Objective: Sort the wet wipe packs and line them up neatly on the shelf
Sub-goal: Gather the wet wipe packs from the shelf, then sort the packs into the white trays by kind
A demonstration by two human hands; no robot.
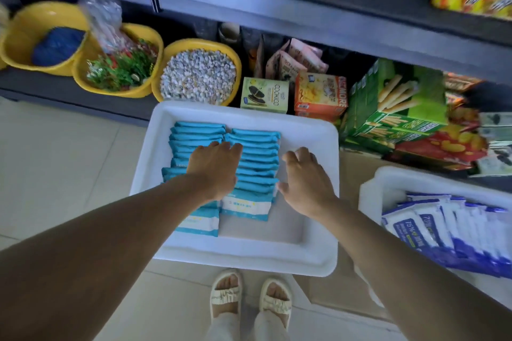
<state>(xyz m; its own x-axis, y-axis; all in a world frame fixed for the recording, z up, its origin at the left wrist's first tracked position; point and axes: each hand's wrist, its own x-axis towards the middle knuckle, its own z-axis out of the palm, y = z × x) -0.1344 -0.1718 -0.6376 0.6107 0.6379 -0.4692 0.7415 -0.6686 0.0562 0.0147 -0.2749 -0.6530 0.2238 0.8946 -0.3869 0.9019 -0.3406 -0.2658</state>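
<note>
I laid my left hand (214,167) flat on the teal packs (255,163) to steady their rows, my right hand (303,177) loose, holding nothing, over the tray (318,130).

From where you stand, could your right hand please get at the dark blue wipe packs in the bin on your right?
Probably yes. The right hand hovers open over the white tray, holding nothing, and the dark blue wipe packs lie uncovered in the open white bin beside it.
</note>
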